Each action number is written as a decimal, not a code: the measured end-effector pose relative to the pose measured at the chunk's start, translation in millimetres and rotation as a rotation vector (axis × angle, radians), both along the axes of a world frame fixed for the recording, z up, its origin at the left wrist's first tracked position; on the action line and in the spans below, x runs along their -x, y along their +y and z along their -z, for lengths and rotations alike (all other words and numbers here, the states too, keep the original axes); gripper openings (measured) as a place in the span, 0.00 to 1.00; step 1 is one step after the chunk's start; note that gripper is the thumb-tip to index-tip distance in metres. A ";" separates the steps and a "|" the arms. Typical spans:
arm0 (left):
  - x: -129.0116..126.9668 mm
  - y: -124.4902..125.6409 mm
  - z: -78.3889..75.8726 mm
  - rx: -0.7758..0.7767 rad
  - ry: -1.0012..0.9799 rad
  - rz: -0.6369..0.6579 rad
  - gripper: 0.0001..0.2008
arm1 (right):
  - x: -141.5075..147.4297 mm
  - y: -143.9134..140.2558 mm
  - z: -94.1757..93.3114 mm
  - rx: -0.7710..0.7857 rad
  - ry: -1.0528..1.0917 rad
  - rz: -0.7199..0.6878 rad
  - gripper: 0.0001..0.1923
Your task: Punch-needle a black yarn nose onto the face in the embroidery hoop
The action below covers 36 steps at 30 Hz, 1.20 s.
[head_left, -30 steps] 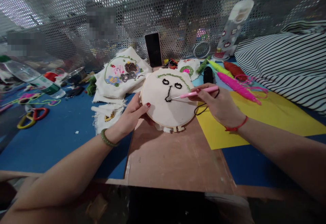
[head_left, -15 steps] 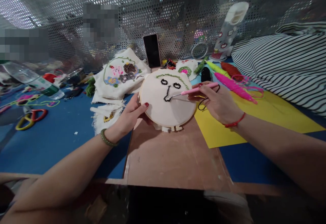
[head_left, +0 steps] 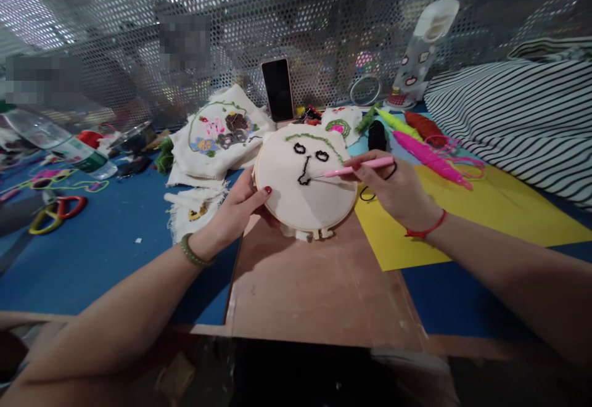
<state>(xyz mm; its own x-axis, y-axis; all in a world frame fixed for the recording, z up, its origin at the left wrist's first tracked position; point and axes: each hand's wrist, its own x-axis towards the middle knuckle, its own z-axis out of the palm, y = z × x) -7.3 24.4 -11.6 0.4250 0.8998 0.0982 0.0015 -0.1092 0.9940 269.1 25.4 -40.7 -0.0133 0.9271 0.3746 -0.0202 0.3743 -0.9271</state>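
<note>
My left hand (head_left: 234, 213) clamps the hoop's (head_left: 305, 182) near-left rim; my right hand (head_left: 398, 191) pinches the pink needle tool (head_left: 358, 167), its tip touching the cloth.

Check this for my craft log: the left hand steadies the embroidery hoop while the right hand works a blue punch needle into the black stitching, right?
Not quite. In the head view the punch needle in the right hand is pink, not blue. The left hand does steady the embroidery hoop.

Left hand (head_left: 238, 209): fingers hidden behind the hoop (head_left: 305, 179).
Needle tip: too small to tell whether it touches the cloth.
Bottle (head_left: 55, 139): cut off by the left picture edge.
Striped fabric (head_left: 522, 117): runs past the right edge.
People behind mesh: blurred.
</note>
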 end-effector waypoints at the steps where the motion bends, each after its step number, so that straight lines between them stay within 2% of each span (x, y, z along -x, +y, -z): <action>1: -0.4 -0.7 -0.8 -0.001 0.001 -0.003 0.31 | 2.0 -2.2 0.0 -0.031 -0.054 -0.006 0.16; 3: -1.1 -1.9 -2.2 -0.002 0.009 -0.014 0.33 | 5.1 -4.5 1.0 -0.063 -0.156 -0.026 0.16; 5: -1.3 -2.3 -3.0 -0.002 0.019 -0.018 0.34 | 6.4 -3.2 2.3 -0.025 -0.183 -0.068 0.18; 9: -0.7 -0.6 -1.5 0.002 0.027 -0.013 0.34 | 2.7 4.5 2.2 0.127 0.076 -0.093 0.19; 12: 0.0 0.8 0.2 0.008 0.022 -0.023 0.32 | -2.5 7.6 -0.5 0.166 0.218 -0.053 0.17; 15: 0.7 1.2 1.0 0.024 0.025 -0.029 0.31 | -6.7 8.6 -2.1 0.189 0.226 -0.067 0.15; 23: 1.7 2.9 2.5 0.014 0.020 -0.022 0.30 | -9.1 14.2 3.4 0.127 0.182 -0.021 0.11; 28: 1.0 1.1 -0.3 0.010 0.012 -0.006 0.34 | -3.2 8.6 2.0 0.046 0.072 -0.008 0.15; 34: 1.2 0.1 -1.2 0.012 0.020 0.013 0.35 | 4.9 -8.7 -5.7 -0.292 -0.329 0.034 0.09; 36: 1.0 0.3 -1.2 0.001 0.019 0.010 0.35 | 6.4 -9.7 -5.6 -0.330 -0.374 0.015 0.09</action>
